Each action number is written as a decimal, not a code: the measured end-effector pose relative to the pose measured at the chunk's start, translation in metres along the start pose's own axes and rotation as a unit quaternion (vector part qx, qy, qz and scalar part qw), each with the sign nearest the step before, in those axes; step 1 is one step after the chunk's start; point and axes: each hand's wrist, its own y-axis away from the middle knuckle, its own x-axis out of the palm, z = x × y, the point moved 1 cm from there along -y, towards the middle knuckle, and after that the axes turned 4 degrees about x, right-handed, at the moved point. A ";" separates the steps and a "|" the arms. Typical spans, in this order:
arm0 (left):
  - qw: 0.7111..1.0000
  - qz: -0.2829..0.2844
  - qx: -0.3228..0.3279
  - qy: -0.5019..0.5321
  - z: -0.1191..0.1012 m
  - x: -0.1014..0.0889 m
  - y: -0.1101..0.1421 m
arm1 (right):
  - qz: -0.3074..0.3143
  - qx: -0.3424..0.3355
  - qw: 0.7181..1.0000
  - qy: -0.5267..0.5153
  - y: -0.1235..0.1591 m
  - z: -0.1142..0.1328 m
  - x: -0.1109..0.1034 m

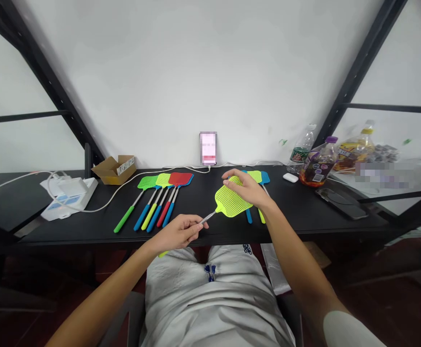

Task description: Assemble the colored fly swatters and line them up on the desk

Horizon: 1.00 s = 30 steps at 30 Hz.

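A yellow-green fly swatter (232,202) is held up over the desk's front edge, its mesh head toward the right. My left hand (181,231) is closed around its thin metal shaft, and a bit of its yellow handle (163,253) shows below that hand. Over the upper part of the mesh head lies my right hand (248,189), fingers slightly bent and apart; whether it presses on the mesh I cannot tell. Behind it, more fly swatters, blue (264,177) and yellow (255,176), lie partly hidden on the desk.
Left of centre several fly swatters lie in a row, with green (147,182), yellow and red (180,179) heads. A phone (208,148) leans on the wall. Around are an open cardboard box (114,171), a white cable, bottles (319,161), a white earbud case (290,178) and a dark phone (341,203).
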 end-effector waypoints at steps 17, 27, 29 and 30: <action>0.985 -0.069 0.037 0.154 0.003 -0.002 -0.007 | 0.233 0.103 0.966 -0.039 0.003 -0.006 0.021; 0.994 -0.011 0.061 0.094 -0.003 0.000 -0.004 | 0.113 0.034 0.992 0.037 0.009 0.004 0.082; 0.994 -0.002 0.064 0.087 -0.004 0.001 -0.003 | 0.094 0.052 0.994 0.023 0.007 0.001 0.084; 0.995 0.000 0.064 0.083 -0.004 0.001 -0.003 | 0.081 0.064 0.994 0.015 0.005 -0.001 0.083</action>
